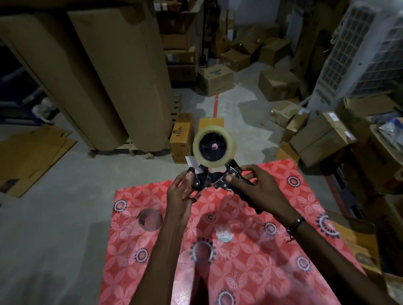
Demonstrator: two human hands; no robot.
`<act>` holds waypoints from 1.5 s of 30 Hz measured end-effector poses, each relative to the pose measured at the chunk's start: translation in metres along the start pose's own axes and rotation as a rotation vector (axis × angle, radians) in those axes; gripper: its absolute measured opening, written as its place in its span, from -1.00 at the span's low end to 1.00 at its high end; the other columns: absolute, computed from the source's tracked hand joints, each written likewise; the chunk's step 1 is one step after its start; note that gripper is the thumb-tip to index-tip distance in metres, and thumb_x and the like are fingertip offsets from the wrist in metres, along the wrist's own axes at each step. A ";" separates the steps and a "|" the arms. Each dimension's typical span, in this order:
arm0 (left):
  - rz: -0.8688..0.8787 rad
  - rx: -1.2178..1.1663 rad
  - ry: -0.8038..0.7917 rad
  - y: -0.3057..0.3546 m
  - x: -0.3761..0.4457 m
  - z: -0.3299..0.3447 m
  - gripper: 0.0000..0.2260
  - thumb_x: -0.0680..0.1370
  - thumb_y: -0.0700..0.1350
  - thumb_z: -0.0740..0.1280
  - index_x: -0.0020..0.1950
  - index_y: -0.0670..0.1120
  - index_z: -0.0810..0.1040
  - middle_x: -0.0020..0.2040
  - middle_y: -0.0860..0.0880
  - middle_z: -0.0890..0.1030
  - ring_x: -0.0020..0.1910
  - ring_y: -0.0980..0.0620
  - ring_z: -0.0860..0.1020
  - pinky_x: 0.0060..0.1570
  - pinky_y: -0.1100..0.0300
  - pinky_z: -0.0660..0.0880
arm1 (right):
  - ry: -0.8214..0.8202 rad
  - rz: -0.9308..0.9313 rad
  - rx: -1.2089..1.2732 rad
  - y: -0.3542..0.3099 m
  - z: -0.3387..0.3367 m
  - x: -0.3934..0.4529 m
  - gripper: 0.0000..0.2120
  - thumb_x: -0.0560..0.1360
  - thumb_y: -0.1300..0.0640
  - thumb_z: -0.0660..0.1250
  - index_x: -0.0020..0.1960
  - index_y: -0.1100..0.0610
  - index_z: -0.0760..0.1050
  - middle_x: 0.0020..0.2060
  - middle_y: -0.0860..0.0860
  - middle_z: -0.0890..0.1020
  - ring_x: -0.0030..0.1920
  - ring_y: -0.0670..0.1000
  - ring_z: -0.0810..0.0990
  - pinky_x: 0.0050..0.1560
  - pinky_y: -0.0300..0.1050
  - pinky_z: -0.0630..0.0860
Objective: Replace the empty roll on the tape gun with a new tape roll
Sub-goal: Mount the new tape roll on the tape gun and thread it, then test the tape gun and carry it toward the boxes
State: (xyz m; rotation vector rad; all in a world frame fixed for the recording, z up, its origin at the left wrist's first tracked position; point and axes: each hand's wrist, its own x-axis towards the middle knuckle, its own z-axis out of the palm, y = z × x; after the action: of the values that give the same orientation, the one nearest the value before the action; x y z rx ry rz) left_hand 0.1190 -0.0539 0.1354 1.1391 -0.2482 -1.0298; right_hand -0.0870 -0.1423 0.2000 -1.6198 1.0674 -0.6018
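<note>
A black tape gun (211,181) is held up over the far edge of the red patterned table (250,267). A full clear tape roll (213,145) sits on its hub, with a white tape end sticking out at the left. My left hand (180,196) grips the gun's front end by the blade side. My right hand (259,191) holds the handle and metal plate on the right. The empty cardboard core (150,219) lies on the table to the left of my left forearm.
Tall brown cardboard-wrapped rolls (111,75) stand at the back left on a pallet. Small cartons (183,137) sit on the floor just beyond the table. More boxes are stacked at the right, with a white air cooler (355,55) behind them. Flattened cardboard (26,158) lies on the left floor.
</note>
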 end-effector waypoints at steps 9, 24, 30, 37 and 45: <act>-0.026 -0.073 -0.065 -0.030 -0.008 -0.025 -0.75 0.46 0.05 0.52 0.04 -0.04 0.64 -0.06 -0.03 0.71 0.02 -0.10 0.67 -0.12 0.01 0.61 | -0.161 0.098 -0.039 0.008 0.013 -0.023 -0.53 0.51 -0.20 0.51 0.22 -0.06 0.34 -0.18 0.15 0.73 -0.31 0.28 0.69 -0.32 0.14 0.63; -0.181 0.207 -0.273 -0.053 0.005 -0.025 -0.70 0.47 0.08 0.53 0.15 0.03 0.64 0.02 -0.03 0.71 0.08 -0.08 0.66 0.00 -0.05 0.52 | 0.015 0.063 -0.133 0.034 0.015 -0.062 -0.62 0.59 -0.04 0.44 0.15 0.05 0.25 -0.24 0.09 0.65 -0.51 -0.07 0.51 -0.48 -0.12 0.47; -0.058 0.633 -0.204 -0.084 -0.006 -0.045 -0.80 0.52 -0.28 0.51 0.13 -0.18 0.65 0.12 -0.10 0.68 0.08 -0.03 0.62 -0.12 0.33 0.56 | 0.054 0.069 -0.222 0.094 -0.013 -0.086 -0.51 0.57 -0.05 0.50 0.20 0.13 0.25 -0.23 -0.07 0.61 -0.47 -0.23 0.57 -0.47 -0.31 0.42; -0.070 1.193 -0.219 -0.164 -0.055 -0.060 -0.53 0.39 -0.01 0.49 0.24 -0.17 0.57 0.17 -0.12 0.59 0.14 -0.09 0.58 0.09 0.17 0.46 | 0.060 0.104 -0.345 0.184 -0.034 -0.114 -0.48 0.54 -0.03 0.51 0.18 0.20 0.25 -0.15 -0.03 0.67 -0.15 0.10 0.70 -0.30 0.01 0.52; -0.141 1.719 -0.322 -0.237 -0.096 -0.064 -0.18 0.42 0.14 0.55 0.58 0.04 0.23 0.63 -0.17 0.11 0.60 -0.31 0.13 0.37 -0.49 0.28 | 0.059 0.098 -0.460 0.265 -0.029 -0.139 -0.47 0.55 -0.05 0.48 0.22 0.18 0.22 -0.11 0.09 0.72 -0.14 0.22 0.72 -0.29 -0.02 0.47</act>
State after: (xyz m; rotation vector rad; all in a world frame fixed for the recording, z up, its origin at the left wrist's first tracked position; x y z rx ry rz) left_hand -0.0216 0.0511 -0.0611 2.4964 -1.5182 -1.0185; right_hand -0.2672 -0.0476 -0.0218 -1.9355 1.3938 -0.3538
